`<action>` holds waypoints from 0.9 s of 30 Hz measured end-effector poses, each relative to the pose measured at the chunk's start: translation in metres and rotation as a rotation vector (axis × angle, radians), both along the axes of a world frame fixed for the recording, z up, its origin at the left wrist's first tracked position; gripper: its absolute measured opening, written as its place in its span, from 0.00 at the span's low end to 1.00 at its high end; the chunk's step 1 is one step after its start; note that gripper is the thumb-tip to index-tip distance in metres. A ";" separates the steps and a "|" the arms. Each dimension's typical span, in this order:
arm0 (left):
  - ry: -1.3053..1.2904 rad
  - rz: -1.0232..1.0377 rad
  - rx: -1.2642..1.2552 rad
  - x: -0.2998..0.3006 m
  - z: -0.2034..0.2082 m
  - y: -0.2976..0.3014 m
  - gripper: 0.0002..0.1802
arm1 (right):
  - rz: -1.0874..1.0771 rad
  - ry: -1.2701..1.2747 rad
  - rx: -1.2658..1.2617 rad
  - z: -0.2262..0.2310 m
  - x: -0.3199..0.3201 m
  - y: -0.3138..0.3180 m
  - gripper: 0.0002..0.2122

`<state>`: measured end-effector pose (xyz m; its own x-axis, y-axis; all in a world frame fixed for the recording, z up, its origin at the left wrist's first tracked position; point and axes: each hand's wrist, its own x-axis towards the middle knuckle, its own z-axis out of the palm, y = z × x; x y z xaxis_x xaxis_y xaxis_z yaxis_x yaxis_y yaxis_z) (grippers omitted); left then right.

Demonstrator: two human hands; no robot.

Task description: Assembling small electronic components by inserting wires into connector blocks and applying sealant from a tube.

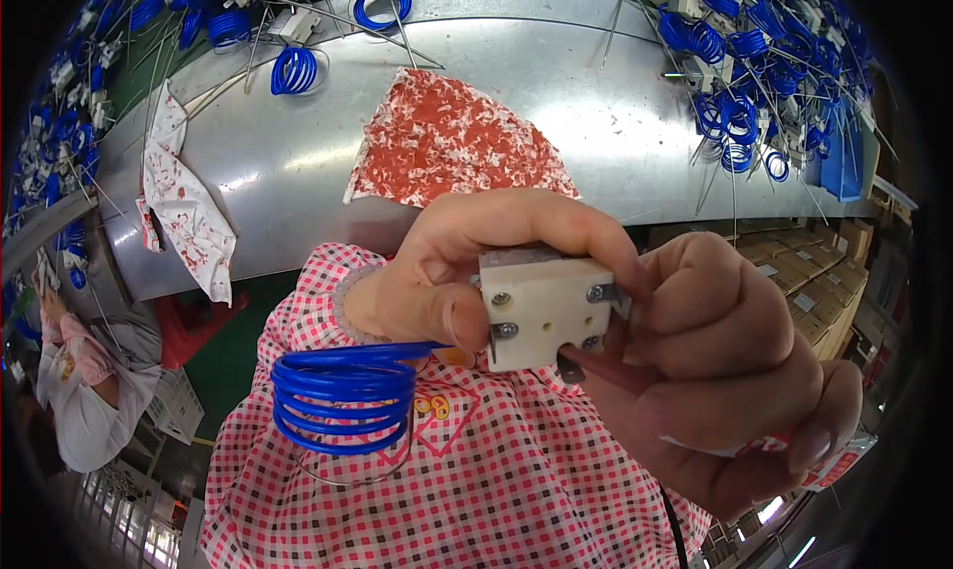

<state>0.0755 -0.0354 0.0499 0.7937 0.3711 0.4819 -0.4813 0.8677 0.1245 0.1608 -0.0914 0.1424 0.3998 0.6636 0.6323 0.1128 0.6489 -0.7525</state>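
My left hand (pixel 427 281) holds a small white thermostat (pixel 544 316), thumb on one side and forefinger curled over its top. Its face, with small screws and metal terminals, is toward me. A blue coiled tube (pixel 342 400) hangs to the left, below my left wrist, and seems to run to the thermostat. Against the thermostat's right side is my right hand (pixel 720 360), its fingers curled closed. A reddish piece with a dark tip (pixel 570 368) shows at the lower edge of the block, beside my right fingers. What the right fingers grip is mostly hidden.
A metal worktop (pixel 298 152) carries a red-and-white mottled cloth (pixel 447 137) and a crumpled white cloth (pixel 184 192). More blue-coiled thermostats (pixel 735 82) are heaped at the right, others at the back left. Cardboard boxes (pixel 814 281) stand at right. A co-worker's sleeve (pixel 89 360) shows at left.
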 end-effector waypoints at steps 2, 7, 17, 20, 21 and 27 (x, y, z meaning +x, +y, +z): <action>0.004 0.004 0.004 -0.001 0.000 -0.002 0.39 | -0.086 -0.016 -0.069 0.001 -0.002 -0.002 0.10; -0.024 -0.015 0.011 -0.007 0.008 0.003 0.37 | -0.004 0.143 0.087 -0.005 -0.007 0.006 0.08; 0.323 -0.149 -0.037 -0.018 0.035 0.020 0.35 | -0.002 0.246 0.198 -0.006 -0.005 0.024 0.07; 0.128 -0.060 0.019 -0.014 0.004 0.017 0.33 | 0.002 0.271 0.295 -0.005 -0.012 0.044 0.07; 0.372 -0.066 0.122 -0.015 0.021 0.030 0.34 | -0.018 0.243 0.300 -0.010 -0.006 0.046 0.07; 0.546 -0.024 0.179 -0.008 0.050 0.033 0.32 | -0.478 0.343 0.293 -0.011 -0.009 0.049 0.05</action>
